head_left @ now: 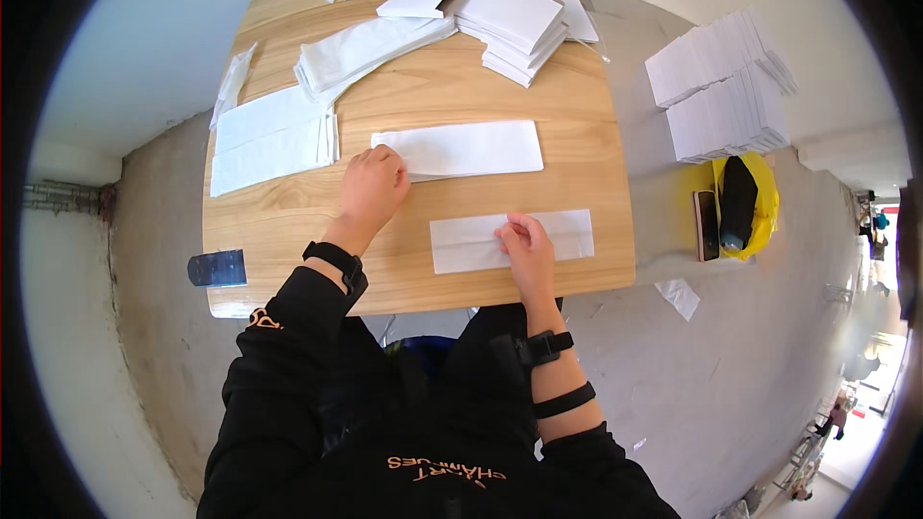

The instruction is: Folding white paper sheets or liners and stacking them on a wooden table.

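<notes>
A long white paper stack (471,149) lies flat across the middle of the wooden table (404,274). At its left end my left hand (375,185) is closed, its curled fingers pinching the paper's edge. Nearer to me, a single white paper strip (461,248) with a crease along it lies close to the front edge. Over the right half of this strip is my right hand (527,248), thumb and fingertips pressed together. Whether anything is between those fingertips is too small to tell.
White paper stacks lie at the table's left (269,139) and back (361,50). Folded white cartons (514,14) are piled at back right. A dark phone (217,268) sits at the left edge. Right of the table are more white cartons (716,86), a yellow bag (766,202) and a phone (707,226).
</notes>
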`<action>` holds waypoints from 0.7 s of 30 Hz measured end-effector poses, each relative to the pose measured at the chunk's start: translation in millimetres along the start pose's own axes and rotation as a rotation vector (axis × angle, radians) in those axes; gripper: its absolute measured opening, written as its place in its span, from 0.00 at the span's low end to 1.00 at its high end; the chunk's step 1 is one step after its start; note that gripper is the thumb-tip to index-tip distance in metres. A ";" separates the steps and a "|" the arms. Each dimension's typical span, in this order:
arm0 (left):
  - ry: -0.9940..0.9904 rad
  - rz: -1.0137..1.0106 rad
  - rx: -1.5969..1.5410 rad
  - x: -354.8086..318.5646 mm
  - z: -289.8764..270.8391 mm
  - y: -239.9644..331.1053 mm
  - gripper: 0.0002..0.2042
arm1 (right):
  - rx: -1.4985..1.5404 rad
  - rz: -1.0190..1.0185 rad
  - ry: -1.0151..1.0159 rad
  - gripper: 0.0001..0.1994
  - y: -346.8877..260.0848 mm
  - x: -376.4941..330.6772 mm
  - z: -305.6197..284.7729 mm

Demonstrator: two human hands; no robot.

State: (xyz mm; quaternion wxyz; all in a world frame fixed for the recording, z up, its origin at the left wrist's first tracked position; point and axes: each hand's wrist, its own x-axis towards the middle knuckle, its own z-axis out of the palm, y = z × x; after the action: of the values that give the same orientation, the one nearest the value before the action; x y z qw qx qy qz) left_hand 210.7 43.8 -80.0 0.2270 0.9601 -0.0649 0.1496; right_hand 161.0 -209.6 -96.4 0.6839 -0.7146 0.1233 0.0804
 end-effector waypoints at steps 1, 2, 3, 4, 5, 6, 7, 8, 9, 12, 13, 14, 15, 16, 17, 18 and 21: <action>-0.001 -0.011 -0.013 0.3 -1.0 -0.2 0.02 | -0.001 -0.003 -0.003 0.12 -3.0 -1.3 0.5; 0.003 -0.013 -0.012 -0.4 -2.8 -0.8 0.02 | -0.024 0.015 -0.005 0.12 -6.2 -3.2 0.2; 0.002 -0.016 -0.025 -1.7 -5.0 0.3 0.02 | -0.048 0.034 -0.004 0.12 -10.5 -5.0 -0.3; 0.000 -0.019 -0.037 -3.5 -7.8 0.9 0.03 | -0.050 0.033 -0.004 0.12 -12.1 -5.4 -0.5; 0.001 -0.020 -0.038 -6.0 -11.4 0.7 0.03 | -0.071 0.007 -0.004 0.12 -13.3 -5.6 -0.3; 0.030 -0.024 -0.028 -10.1 -16.7 0.8 0.03 | -0.092 -0.017 -0.001 0.11 -13.0 -7.4 -0.9; 0.059 -0.029 -0.017 -15.2 -21.9 0.0 0.04 | -0.093 -0.013 -0.001 0.11 -11.8 -8.1 -1.5; 0.056 -0.032 -0.018 -21.6 -26.9 -2.5 0.04 | -0.136 -0.080 0.009 0.11 -10.2 -8.0 -2.0; 0.053 -0.067 -0.042 -28.1 -33.0 -6.4 0.05 | -0.179 -0.147 0.018 0.10 -9.3 -7.3 -1.8; 0.053 -0.132 -0.059 -47.8 -48.2 -15.0 0.05 | -0.329 -0.261 0.083 0.10 -7.0 -7.0 -0.4; 0.058 -0.155 -0.053 -54.5 -53.5 -17.7 0.06 | -0.330 -0.258 0.075 0.10 -6.9 -6.7 0.4; 0.057 -0.164 -0.051 -61.1 -60.4 -20.7 0.06 | -0.337 -0.261 0.077 0.10 -6.8 -6.5 1.1; 0.037 -0.170 -0.050 -68.0 -67.1 -23.3 0.06 | -0.346 -0.263 0.080 0.10 -8.4 -7.3 1.6; 0.016 -0.176 -0.050 -76.0 -72.8 -26.8 0.06 | -0.350 -0.259 0.073 0.10 -9.8 -8.5 2.0; 0.014 -0.185 -0.050 -85.4 -77.9 -31.4 0.06 | -0.349 -0.249 0.063 0.10 -11.2 -10.0 2.0; 0.016 -0.160 0.002 -96.6 -87.2 -37.2 0.05 | -0.342 -0.241 0.049 0.10 -14.8 -12.2 4.8; -0.003 -0.178 0.129 -129.4 -104.1 -57.2 0.06 | -0.352 -0.208 0.008 0.11 -20.8 -16.2 9.9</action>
State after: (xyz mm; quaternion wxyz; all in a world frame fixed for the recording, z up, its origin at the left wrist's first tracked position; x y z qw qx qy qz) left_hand 72.4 149.4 -56.1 0.1772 0.9749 0.0301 0.1313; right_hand 152.0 -197.9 -72.5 0.5527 -0.8322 0.0357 0.0267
